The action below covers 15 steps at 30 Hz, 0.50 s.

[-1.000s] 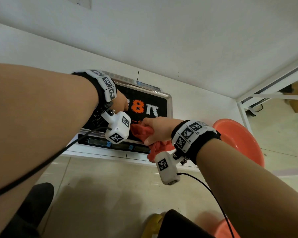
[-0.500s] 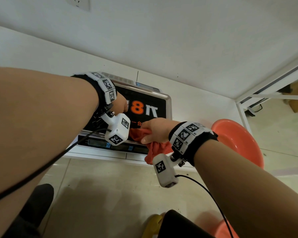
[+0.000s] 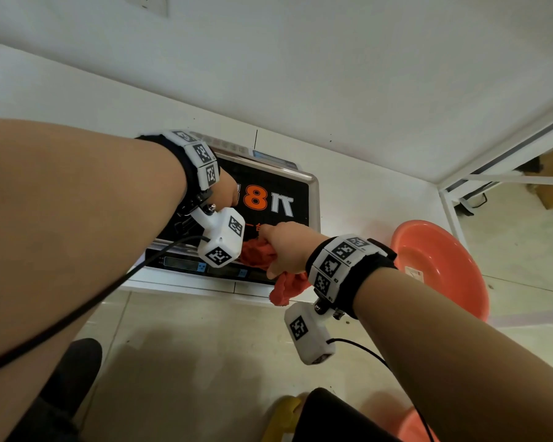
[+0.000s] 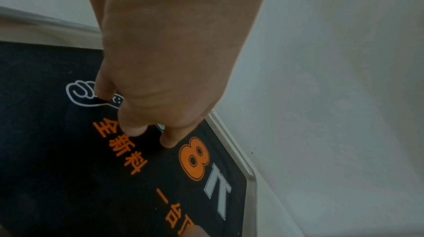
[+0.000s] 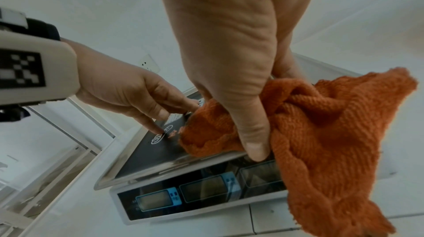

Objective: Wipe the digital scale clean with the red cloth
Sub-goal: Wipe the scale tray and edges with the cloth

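Your right hand (image 3: 286, 247), gripping the crumpled red knitted cloth (image 5: 321, 132), has slid leftward along the black-topped digital scale's (image 3: 288, 189) near edge; left hand's (image 4: 165, 70) straight fingers brace it; wiping continues.

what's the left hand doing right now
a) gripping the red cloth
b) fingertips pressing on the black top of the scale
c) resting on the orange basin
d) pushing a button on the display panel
b: the left hand has its fingertips down on the black platform of the digital scale, while the right hand holds the red cloth at the platform's front edge.
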Each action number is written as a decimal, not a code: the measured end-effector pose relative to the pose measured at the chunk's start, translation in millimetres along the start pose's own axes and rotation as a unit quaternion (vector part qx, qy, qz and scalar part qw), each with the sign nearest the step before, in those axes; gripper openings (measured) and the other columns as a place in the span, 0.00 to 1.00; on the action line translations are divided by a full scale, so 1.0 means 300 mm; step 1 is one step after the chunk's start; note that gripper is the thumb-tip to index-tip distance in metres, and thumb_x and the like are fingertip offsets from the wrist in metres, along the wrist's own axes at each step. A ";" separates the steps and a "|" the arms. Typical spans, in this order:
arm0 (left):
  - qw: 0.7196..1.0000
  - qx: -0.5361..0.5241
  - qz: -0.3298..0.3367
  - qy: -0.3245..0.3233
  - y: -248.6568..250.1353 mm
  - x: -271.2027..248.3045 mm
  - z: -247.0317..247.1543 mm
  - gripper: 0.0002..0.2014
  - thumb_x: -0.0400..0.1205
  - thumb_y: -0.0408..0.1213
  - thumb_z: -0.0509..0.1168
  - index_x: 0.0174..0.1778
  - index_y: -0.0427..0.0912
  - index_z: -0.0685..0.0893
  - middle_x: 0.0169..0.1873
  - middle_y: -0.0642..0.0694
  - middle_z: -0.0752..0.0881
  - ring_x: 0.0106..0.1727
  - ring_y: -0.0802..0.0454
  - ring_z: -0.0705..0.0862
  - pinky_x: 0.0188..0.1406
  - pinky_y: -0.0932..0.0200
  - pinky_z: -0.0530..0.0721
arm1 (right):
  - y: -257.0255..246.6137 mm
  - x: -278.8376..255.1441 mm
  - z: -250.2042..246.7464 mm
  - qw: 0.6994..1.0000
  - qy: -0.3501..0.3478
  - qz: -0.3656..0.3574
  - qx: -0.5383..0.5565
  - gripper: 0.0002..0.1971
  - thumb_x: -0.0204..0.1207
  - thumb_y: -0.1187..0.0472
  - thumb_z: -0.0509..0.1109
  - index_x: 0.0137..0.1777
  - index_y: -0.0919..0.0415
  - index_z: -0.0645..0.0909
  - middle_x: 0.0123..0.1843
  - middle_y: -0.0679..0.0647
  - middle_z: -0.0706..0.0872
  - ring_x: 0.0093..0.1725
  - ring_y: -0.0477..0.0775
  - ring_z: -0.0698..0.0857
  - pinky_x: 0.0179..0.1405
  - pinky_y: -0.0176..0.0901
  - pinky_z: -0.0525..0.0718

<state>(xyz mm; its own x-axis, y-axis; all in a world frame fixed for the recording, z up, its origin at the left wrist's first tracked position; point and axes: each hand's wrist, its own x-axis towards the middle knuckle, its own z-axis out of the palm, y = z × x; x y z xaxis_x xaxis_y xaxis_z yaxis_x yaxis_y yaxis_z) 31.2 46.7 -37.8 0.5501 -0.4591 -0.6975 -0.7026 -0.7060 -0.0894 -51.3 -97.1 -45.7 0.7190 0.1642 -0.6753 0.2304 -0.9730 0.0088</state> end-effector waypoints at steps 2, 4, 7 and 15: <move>1.000 -0.011 -0.006 0.006 0.004 0.000 -0.005 0.23 0.87 0.31 0.51 0.80 0.39 0.66 0.77 0.42 0.71 0.74 0.47 0.73 0.30 0.76 0.67 | 0.000 0.001 0.004 1.000 0.005 0.001 0.002 0.33 0.73 0.57 0.80 0.76 0.57 0.71 0.52 0.52 0.80 0.50 0.54 0.79 0.47 0.44 0.79; 1.000 -0.013 -0.014 0.008 0.008 -0.006 -0.006 0.23 0.87 0.30 0.50 0.80 0.39 0.64 0.77 0.43 0.70 0.75 0.47 0.72 0.41 0.75 0.75 | -0.004 0.004 0.006 1.000 0.005 0.001 -0.003 0.28 0.74 0.57 0.79 0.73 0.58 0.75 0.51 0.52 0.80 0.50 0.54 0.80 0.44 0.43 0.78; 1.000 0.006 0.001 0.016 0.009 0.000 -0.004 0.23 0.87 0.31 0.50 0.80 0.38 0.65 0.77 0.42 0.70 0.76 0.46 0.72 0.54 0.70 0.77 | -0.014 0.012 0.003 1.000 0.001 -0.005 -0.022 0.23 0.75 0.58 0.78 0.68 0.60 0.78 0.50 0.53 0.81 0.49 0.54 0.80 0.43 0.42 0.77; 1.000 -0.020 -0.003 0.019 0.009 -0.008 0.000 0.23 0.87 0.30 0.49 0.80 0.38 0.65 0.78 0.42 0.69 0.76 0.46 0.71 0.65 0.62 0.74 | -0.018 0.027 -0.001 0.998 0.003 -0.038 -0.040 0.13 0.74 0.60 0.76 0.56 0.55 0.80 0.42 0.49 0.79 0.46 0.53 0.81 0.41 0.40 0.79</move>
<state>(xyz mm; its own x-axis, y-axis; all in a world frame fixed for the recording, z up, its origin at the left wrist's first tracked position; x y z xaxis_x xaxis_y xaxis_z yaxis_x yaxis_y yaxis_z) 27.9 45.9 -36.5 0.5716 -0.4748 -0.6692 -0.6813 -0.7291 -0.0647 -46.7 -90.4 -51.0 0.7017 0.2373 -0.6718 0.3353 -0.9419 0.0175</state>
